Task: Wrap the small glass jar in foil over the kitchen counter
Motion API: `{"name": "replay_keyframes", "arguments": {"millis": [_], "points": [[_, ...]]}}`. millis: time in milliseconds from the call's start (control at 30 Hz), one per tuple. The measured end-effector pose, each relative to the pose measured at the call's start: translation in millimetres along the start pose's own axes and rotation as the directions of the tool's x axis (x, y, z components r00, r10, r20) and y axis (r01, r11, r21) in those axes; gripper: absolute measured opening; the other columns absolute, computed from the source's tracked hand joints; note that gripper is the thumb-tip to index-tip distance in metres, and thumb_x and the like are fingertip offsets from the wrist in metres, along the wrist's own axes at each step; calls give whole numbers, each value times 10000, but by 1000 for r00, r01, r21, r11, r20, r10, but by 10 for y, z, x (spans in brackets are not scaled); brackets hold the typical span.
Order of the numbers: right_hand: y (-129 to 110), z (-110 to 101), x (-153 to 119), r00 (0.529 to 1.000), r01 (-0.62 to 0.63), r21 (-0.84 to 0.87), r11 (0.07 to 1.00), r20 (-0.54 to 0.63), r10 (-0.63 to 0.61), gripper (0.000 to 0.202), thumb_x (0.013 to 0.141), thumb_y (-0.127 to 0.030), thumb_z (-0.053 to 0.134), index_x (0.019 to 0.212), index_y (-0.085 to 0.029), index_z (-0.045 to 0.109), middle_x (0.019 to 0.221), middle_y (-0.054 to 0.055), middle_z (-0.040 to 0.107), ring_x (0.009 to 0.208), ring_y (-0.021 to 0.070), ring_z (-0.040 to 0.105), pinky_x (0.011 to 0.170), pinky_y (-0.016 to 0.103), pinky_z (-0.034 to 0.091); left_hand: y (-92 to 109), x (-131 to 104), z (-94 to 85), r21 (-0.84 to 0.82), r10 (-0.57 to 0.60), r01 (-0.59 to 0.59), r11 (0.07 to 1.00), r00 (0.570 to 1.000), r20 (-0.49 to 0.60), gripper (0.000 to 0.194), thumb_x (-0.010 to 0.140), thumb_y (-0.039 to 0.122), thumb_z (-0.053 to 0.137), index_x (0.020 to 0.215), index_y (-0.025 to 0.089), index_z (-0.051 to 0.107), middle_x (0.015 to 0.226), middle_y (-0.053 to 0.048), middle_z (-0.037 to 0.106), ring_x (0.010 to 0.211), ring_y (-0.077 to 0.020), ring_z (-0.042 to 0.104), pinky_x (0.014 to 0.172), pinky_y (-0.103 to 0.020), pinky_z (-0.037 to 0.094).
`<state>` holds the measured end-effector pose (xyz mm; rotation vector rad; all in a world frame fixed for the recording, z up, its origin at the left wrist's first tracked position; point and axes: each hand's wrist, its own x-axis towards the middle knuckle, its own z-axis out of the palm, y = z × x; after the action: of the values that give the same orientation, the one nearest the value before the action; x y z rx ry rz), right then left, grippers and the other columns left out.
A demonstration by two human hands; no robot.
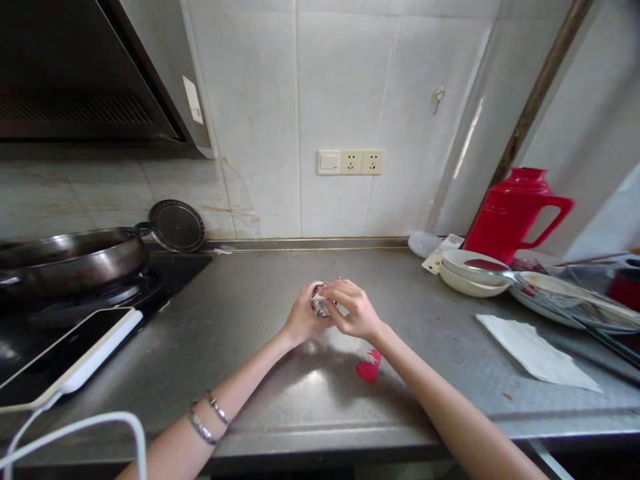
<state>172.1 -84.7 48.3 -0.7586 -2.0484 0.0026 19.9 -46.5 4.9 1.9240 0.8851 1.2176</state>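
Observation:
My left hand (301,319) is wrapped round a small, shiny, round cup-like vessel (324,309), its mouth turned up toward me. Over that mouth, my right hand (356,308) has its fingers bent and pinched together. A scrap of white (318,299), perhaps tissue, shows at the right fingertips, partly inside the vessel. The fingers hide much of the vessel, so its exact kind is unclear. Both hands are above the middle of the metal counter (250,287).
A pan (75,257) stands on the stove at left, near a phone (65,357) with a white cable. At right are a red thermos jug (510,213), stacked bowls (473,273), a plate with utensils and a white napkin (537,350). A red patch (369,367) marks the counter.

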Motion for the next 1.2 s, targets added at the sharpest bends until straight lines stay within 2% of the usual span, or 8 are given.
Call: {"name": "replay_keyframes", "arguments": {"millis": [167,233,367,433,567,667,867,1200], "points": [[-76,-7,9,999,3,66,998,-39,0,193,865,-242,494,875,-261,686,852,45,730,826,207,663,923,424,467,95,1,-8,-71,-26,26,997,1000,1,683,547,238,811,1138,179,474,1091,-87,629,974,-223,607,853,-344,481],[-89,-13,16,991,-62,107,992,-111,74,195,874,-258,497,866,-263,692,836,43,728,811,207,665,896,408,483,131,10,-17,-97,-46,46,994,999,-2,649,557,254,813,1114,176,487,1049,-71,639,925,-208,617,806,-326,493],[-42,-33,39,907,-255,147,956,-305,289,215,896,-314,494,928,-269,702,941,58,726,895,232,663,837,381,514,157,16,-25,-145,-84,82,986,996,-9,705,533,240,839,1144,181,491,1033,-55,646,893,-197,629,769,-305,500],[0,-29,42,898,-277,141,951,-315,308,221,899,-315,494,942,-269,706,960,59,727,907,236,667,838,379,518,153,9,-18,-151,-101,100,983,995,3,726,527,231,846,1159,178,493,1031,-55,652,890,-198,634,777,-307,501],[39,27,21,959,-191,87,978,-196,205,226,898,-247,491,963,-259,707,991,62,728,928,224,679,849,371,534,120,-3,16,-165,-78,81,983,997,21,730,546,248,843,1189,171,507,1075,-75,657,962,-218,628,845,-326,492],[25,75,4,983,-69,27,997,-169,73,234,890,-193,490,983,-241,699,1012,68,727,972,217,676,893,379,533,74,0,38,-179,-45,43,983,999,-7,705,552,237,833,1182,163,524,1127,-91,650,1017,-231,615,891,-335,482],[3,91,-10,975,107,-100,989,-185,-124,242,858,-110,497,1003,-204,667,980,87,733,975,212,680,868,368,560,3,22,32,-162,-48,39,986,998,-51,673,549,218,818,1160,149,545,1086,-93,668,978,-233,628,867,-332,496],[-56,101,-25,961,221,-162,962,-130,-243,249,832,-76,494,994,-174,655,996,122,724,993,224,669,860,376,556,80,35,-12,-196,-91,69,978,990,-105,502,588,295,773,1022,155,563,985,-69,684,881,-198,637,787,-302,503]]}}
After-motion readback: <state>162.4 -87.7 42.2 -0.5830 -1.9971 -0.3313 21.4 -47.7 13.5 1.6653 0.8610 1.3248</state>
